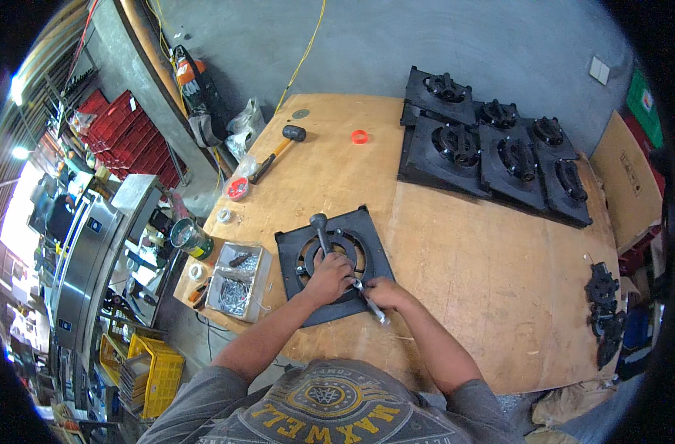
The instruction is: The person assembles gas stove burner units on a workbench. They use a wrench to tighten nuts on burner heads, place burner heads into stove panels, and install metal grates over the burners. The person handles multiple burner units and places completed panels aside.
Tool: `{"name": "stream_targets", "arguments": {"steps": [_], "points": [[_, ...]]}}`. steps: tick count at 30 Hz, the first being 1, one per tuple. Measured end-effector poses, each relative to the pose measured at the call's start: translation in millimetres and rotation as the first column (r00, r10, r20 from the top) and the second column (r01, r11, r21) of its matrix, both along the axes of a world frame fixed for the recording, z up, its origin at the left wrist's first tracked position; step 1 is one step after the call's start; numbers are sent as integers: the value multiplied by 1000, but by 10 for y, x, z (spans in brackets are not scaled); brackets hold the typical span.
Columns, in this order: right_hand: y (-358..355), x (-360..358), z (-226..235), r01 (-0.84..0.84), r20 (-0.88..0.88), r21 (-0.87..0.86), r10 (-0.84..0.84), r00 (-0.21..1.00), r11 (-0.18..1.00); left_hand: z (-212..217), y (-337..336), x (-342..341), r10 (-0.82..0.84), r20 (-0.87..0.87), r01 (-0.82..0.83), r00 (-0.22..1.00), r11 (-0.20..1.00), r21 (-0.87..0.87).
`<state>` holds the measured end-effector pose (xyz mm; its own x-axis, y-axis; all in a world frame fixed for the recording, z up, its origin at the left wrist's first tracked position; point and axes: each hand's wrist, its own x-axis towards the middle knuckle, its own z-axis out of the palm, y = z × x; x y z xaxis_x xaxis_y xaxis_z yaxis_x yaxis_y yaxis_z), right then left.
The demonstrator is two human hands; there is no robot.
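Our right hand [384, 294], nearer, grasps the silver wrench [375, 309], which slants from the black burner frame's [375, 255] middle toward its near-right edge on the bench [463, 288], while our left hand [331, 280] curls leftward of it, its grip hidden.

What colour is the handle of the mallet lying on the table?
The mallet's handle is yellow-orange with a black grip, best seen in the head view.

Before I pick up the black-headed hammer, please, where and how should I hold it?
Probably best by the dark grip, coming from your near side, fingers wrapped across it. The hammer lies on the table with its slim handle slanting leftward toward you and its bulky head pointing away.
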<state>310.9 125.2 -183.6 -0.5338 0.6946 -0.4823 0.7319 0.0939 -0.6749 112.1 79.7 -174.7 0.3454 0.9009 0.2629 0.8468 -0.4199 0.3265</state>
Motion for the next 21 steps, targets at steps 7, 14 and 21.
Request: {"name": "stream_targets", "arguments": {"steps": [7,14,21], "points": [[323,33,194,-184,88,140,173,981,973,13,13,28,3,-5,-3,1000,1000,5],[-61,-178,52,14,-68,-26,-16,998,1000,-27,-36,-25,8,15,-9,1000,1000,20],[-132,-5,-285,103,-166,-40,-108,980,994,-3,-6,23,-5,15,5,1000,1000,24]]}}
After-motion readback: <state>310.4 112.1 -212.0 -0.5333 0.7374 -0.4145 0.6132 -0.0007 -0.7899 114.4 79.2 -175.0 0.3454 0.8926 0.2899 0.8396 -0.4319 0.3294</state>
